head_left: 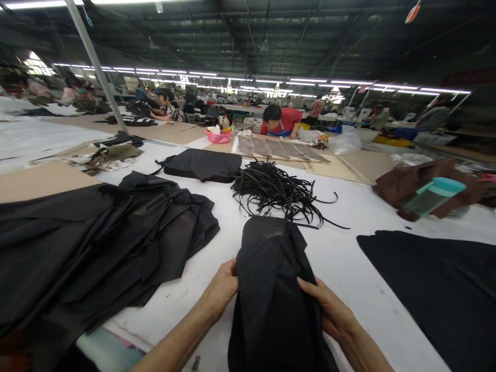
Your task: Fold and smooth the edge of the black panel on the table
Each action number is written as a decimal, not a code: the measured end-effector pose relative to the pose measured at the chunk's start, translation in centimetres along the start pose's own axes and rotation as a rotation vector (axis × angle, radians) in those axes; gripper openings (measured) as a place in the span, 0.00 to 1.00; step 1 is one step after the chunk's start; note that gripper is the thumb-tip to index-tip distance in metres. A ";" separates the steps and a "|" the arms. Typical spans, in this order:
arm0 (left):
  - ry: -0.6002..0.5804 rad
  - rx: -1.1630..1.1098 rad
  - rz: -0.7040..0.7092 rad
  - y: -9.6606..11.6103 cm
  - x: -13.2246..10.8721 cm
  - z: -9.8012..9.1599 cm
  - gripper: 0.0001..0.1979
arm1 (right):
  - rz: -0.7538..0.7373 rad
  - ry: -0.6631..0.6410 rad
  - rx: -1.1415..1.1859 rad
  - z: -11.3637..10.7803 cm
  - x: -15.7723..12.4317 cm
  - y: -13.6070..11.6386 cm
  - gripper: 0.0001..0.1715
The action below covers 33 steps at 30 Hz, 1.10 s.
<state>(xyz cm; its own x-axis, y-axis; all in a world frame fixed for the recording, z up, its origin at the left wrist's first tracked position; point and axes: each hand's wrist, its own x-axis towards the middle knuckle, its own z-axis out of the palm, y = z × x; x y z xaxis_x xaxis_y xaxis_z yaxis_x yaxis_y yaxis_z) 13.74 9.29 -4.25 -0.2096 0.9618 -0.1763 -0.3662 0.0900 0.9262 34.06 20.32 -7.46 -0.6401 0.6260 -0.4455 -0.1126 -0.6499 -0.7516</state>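
Observation:
A folded black fabric piece with a rounded far end is between my hands over the white table. My left hand grips its left edge, the fingertips hidden behind the cloth. On the right edge, my right hand holds the same piece, thumb on top and fingers underneath. Just beyond the rounded end lies a tangled heap of thin black strips. To the left of that heap sits a neat stack of black fabric pieces.
Crumpled black fabric spreads over the left side. Another black sheet lies at right, near a tipped green-lidded cup and brown cloth. A pink basket stands farther back. Across the table a person in red leans over grey panels.

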 end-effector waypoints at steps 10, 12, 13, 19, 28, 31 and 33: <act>0.006 0.119 0.146 2.2 1.4 0.6 0.10 | -0.199 -0.115 -0.508 2.5 1.2 -1.6 0.23; 0.046 0.135 0.157 2.5 1.7 0.7 0.11 | -0.290 0.113 -0.745 3.0 1.4 -1.8 0.23; 0.074 0.142 0.164 2.6 1.9 0.8 0.11 | -0.377 0.268 -0.868 3.4 1.3 -1.9 0.24; 0.165 0.298 0.294 2.7 2.6 1.8 0.13 | -0.510 0.372 -1.047 8.4 -1.6 -1.6 0.32; 0.130 0.538 0.301 1.5 2.0 2.8 0.19 | -0.513 0.351 -0.991 10.9 -2.3 -1.8 0.20; 0.172 0.514 0.252 1.5 1.6 1.6 0.19 | -0.510 0.385 -0.956 9.2 -2.0 -3.1 0.21; 0.234 0.490 0.207 1.8 1.4 0.4 0.20 | -0.525 0.386 -0.865 7.0 -1.7 -4.2 0.21</act>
<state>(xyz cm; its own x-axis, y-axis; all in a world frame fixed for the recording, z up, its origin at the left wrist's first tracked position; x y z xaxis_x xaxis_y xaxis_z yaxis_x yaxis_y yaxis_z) 13.13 10.87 -2.72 -0.4472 0.8944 0.0077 0.1543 0.0687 0.9856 30.30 18.92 -0.10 -0.3691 0.9291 0.0229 0.3685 0.1690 -0.9142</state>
